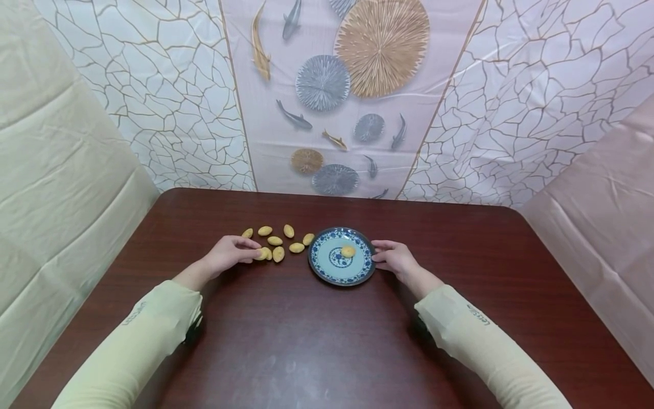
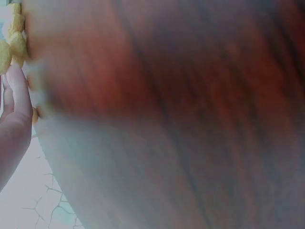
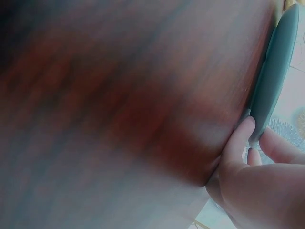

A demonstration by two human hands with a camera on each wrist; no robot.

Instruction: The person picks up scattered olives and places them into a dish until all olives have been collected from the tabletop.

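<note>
My left hand (image 1: 232,254) pinches a small yellow oval piece (image 2: 5,56) with a rough surface, at the near left of a loose group of similar pieces. Beside the pinched one, another yellow piece (image 1: 278,254) lies on the table. A round plate (image 1: 339,276) with a blue floral border and dark rim sits right of the group. One yellow piece (image 1: 348,251) lies on it, a little off its middle. My right hand (image 1: 398,261) holds the plate's right edge. In the right wrist view, the rim passes between thumb and fingers.
Several more yellow pieces (image 1: 275,241) are scattered between the left hand and the plate; one (image 1: 308,239) lies right at the plate's left rim. All of this is toward the far side of a dark wooden table (image 1: 317,341). Patterned cloth (image 1: 189,113) hangs behind the table.
</note>
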